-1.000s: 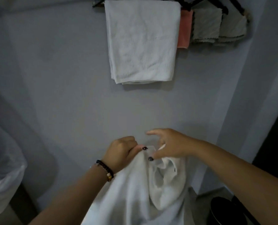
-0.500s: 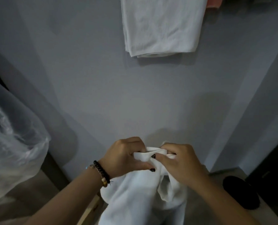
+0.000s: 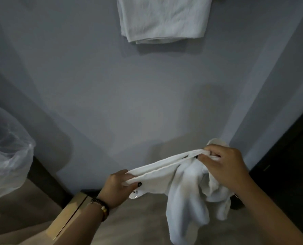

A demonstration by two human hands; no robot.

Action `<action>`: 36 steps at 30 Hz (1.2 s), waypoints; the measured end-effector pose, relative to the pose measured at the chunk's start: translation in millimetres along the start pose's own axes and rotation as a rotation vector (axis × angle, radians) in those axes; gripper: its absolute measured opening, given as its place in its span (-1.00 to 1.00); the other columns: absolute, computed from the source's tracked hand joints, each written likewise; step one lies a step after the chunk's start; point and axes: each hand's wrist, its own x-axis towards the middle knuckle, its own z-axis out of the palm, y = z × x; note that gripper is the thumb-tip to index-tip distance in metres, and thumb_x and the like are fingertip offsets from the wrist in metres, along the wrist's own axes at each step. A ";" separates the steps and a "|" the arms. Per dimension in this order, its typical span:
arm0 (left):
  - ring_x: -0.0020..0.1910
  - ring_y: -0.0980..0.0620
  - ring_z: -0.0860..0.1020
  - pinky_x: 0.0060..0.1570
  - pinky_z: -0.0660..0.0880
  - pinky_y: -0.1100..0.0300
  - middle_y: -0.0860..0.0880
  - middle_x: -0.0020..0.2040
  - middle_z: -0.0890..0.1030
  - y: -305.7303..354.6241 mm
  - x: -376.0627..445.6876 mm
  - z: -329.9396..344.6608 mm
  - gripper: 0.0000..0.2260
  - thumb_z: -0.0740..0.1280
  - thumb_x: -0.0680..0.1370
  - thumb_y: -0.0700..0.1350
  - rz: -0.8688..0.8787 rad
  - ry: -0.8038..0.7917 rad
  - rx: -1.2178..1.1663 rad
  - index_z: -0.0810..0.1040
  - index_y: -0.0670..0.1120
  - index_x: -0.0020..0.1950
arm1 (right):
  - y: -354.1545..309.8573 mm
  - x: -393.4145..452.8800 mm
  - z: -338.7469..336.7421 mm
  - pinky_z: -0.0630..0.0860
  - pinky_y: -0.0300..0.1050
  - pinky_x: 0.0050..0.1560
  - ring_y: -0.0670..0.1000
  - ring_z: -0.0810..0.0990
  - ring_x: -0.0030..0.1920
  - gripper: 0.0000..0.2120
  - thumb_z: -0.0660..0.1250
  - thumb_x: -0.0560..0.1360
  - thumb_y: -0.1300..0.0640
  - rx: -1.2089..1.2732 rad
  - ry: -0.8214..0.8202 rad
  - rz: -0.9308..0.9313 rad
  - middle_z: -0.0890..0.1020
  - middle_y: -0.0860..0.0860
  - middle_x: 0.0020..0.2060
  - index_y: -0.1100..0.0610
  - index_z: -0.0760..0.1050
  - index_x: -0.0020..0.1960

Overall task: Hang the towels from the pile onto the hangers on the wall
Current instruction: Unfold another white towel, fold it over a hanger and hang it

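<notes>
Low before the wall, left hand [image 3: 118, 185] and right hand [image 3: 225, 165] pinch the white towel [image 3: 182, 181] edge in their fingers; bunched slack below could drag or slip free.

The person is showing two bare forearms with no sleeves reaching into view. The left hand [image 3: 118, 185] is wearing a bracelet [image 3: 101, 206] of dark beads with a pale bead or two at the wrist, and dark polish on a nail. The right hand [image 3: 225, 167] is wearing dark nail polish too.
</notes>
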 end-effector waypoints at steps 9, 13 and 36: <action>-0.27 0.09 0.63 -0.33 0.53 0.29 -0.09 -0.25 0.68 37.6 15.5 13.7 -0.95 0.38 0.47 -0.41 -0.260 0.194 -0.787 0.63 -0.37 -0.15 | 22.6 3.0 -26.8 0.44 -0.19 -0.20 -0.01 0.57 -0.26 -0.89 0.46 0.40 0.19 0.046 0.078 0.139 0.63 0.02 -0.36 0.15 0.60 -0.28; -0.28 0.10 0.60 -0.32 0.51 0.26 -0.06 -0.25 0.67 60.9 25.5 19.2 -0.92 0.39 0.49 -0.28 -0.252 0.144 -0.818 0.67 -0.27 -0.13 | 23.1 3.8 -26.3 0.45 -0.15 -0.25 0.01 0.57 -0.30 -0.87 0.47 0.41 0.19 0.126 0.029 0.160 0.61 0.02 -0.42 0.16 0.60 -0.29; -0.14 -0.14 0.58 -0.06 0.52 -0.01 -0.20 -0.19 0.63 27.9 136.6 -101.7 -0.68 0.44 0.47 0.09 -0.479 0.619 -0.206 0.63 -0.18 -0.14 | 85.3 111.7 -45.0 0.36 -0.14 -0.13 0.08 0.51 0.01 -0.15 0.70 0.08 0.00 -0.275 -0.296 0.194 0.50 0.09 0.00 0.27 0.35 0.19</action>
